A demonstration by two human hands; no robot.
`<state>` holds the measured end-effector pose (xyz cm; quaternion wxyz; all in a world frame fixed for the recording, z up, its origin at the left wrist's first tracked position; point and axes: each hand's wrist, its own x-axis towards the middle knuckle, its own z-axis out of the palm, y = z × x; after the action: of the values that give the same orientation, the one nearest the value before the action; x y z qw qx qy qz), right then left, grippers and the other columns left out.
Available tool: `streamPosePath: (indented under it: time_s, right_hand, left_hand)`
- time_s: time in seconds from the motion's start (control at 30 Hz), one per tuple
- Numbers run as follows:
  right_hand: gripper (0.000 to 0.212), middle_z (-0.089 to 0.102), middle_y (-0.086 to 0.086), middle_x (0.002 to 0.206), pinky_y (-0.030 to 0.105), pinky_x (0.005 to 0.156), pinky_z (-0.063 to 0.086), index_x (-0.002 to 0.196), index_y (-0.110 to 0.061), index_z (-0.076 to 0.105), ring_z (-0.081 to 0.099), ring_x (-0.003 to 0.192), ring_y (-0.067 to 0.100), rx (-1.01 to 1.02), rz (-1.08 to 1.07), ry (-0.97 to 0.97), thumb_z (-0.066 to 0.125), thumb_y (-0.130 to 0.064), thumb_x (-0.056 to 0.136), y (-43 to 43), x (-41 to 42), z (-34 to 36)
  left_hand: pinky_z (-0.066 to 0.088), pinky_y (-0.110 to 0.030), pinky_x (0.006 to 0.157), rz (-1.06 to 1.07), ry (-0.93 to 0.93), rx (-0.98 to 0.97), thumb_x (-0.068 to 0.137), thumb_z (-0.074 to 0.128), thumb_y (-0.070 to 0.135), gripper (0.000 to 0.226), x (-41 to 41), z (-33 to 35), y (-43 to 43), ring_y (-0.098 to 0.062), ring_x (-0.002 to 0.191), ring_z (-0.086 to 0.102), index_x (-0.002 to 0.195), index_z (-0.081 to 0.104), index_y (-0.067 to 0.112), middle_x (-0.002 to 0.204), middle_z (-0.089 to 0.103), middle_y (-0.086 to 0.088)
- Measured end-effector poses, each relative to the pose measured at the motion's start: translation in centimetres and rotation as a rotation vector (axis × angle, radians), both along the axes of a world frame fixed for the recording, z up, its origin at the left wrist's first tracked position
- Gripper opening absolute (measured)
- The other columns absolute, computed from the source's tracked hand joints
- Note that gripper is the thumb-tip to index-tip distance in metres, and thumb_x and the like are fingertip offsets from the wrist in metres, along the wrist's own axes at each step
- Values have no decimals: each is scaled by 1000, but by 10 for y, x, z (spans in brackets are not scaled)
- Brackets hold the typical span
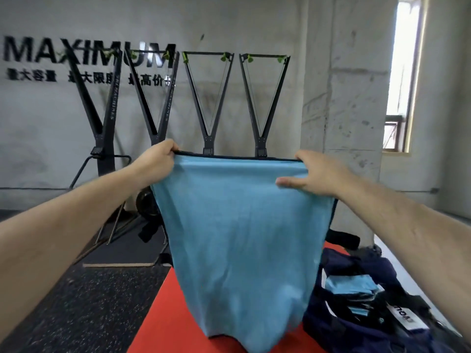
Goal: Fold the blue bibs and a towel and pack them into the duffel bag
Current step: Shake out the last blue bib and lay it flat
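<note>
I hold a light blue towel (239, 238) with a dark hem up in front of me, and it hangs down to the red mat (163, 317). My left hand (158, 159) grips its top left corner. My right hand (305, 174) pinches the top right corner, thumb laid across the front of the cloth. A dark navy duffel bag (362, 324) lies open at the lower right. Folded blue bibs (351, 284) show inside it.
Black V-shaped exercise machines (209, 103) stand along the grey wall behind the towel. Dark speckled rubber flooring (84, 296) lies left of the mat. A concrete pillar (351, 98) and a window (405, 77) are at the right.
</note>
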<state>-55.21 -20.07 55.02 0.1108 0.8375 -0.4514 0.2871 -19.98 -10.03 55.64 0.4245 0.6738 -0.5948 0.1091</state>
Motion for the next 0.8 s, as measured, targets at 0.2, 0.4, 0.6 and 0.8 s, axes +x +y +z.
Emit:
streamPosePath:
  time_s: [0.2, 0.4, 0.6, 0.8]
  right_hand:
    - [11, 54, -5, 88, 33, 67, 36, 92, -22, 63, 56, 91, 22, -3, 71, 142, 59, -30, 99, -11, 3, 15]
    - [27, 66, 17, 95, 32, 57, 38, 97, -5, 62, 56, 76, 28, 218, 46, -181, 39, 6, 87, -24, 12, 6]
    - [70, 65, -14, 104, 38, 87, 52, 116, -36, 60, 61, 95, 16, 261, 53, 1, 59, -88, 68, -18, 23, -14]
    - [16, 63, 0, 85, 38, 72, 51, 80, -26, 59, 60, 85, 26, 133, -33, 300, 64, -32, 94, -25, 23, -32]
  left_hand:
    - [43, -34, 72, 110, -613, 217, 76, 55, 81, 46, 0, 14, 4, -11, 83, 53, 88, 54, 37, 89, 50, 14]
    - [46, -32, 59, 18, -213, 257, 96, 47, 5, 22, -14, 5, -14, -26, 75, 57, 85, 59, 18, 84, 59, -6]
    - [42, -31, 65, -70, -45, 281, 100, 49, 38, 25, -29, -3, -14, -16, 78, 55, 91, 60, 17, 92, 62, -2]
    - [48, -35, 71, 164, -637, 565, 84, 66, 61, 38, -18, -25, -3, -11, 71, 51, 72, 49, 30, 79, 57, 8]
